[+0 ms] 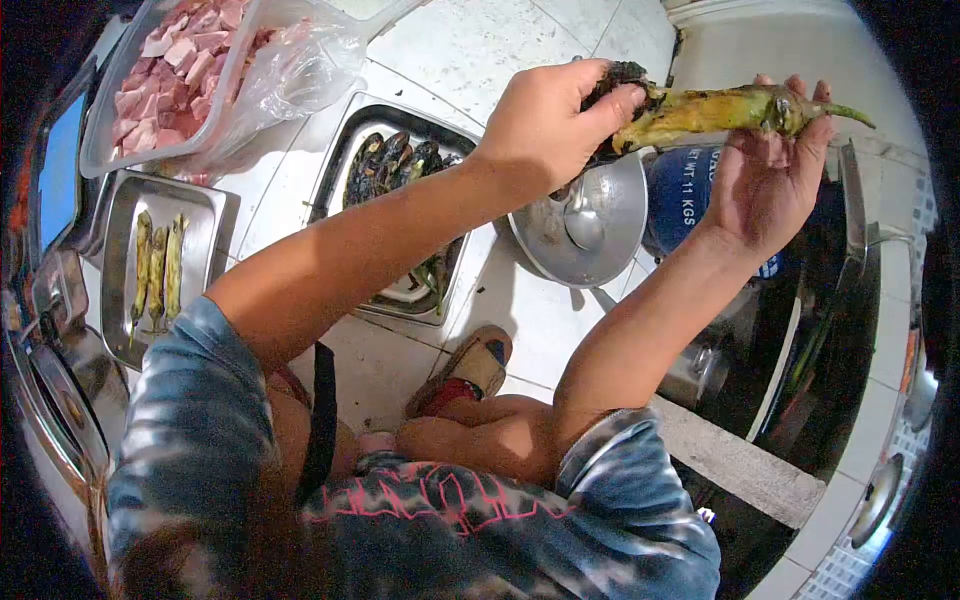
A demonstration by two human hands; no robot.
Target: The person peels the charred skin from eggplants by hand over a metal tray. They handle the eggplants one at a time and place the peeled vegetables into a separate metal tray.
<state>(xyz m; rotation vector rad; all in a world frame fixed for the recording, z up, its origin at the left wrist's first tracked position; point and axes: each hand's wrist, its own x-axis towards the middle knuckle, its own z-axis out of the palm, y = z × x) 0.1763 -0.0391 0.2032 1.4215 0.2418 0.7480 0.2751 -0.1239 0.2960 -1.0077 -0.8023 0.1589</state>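
A roasted eggplant point(695, 112), yellow-green where its charred skin is off, lies level between my two hands, its green stem pointing right. My left hand point(555, 120) pinches black, charred skin at the eggplant's left end. Under the stem end, my right hand point(770, 175) is palm up with its fingers curled round the eggplant. Below it are a metal bowl point(622, 215) with a spoon point(583, 222) inside and a blue tank. Dark charred eggplants point(385, 168) lie in a steel tray point(355, 105), partly behind my left forearm.
A smaller steel tray point(205, 200) at left holds three peeled eggplants point(156, 265). Above it, a plastic container point(100, 160) holds cut raw meat point(180, 70), beside a clear plastic bag point(300, 85). The blue tank point(680, 195) stands near dark shelving at right.
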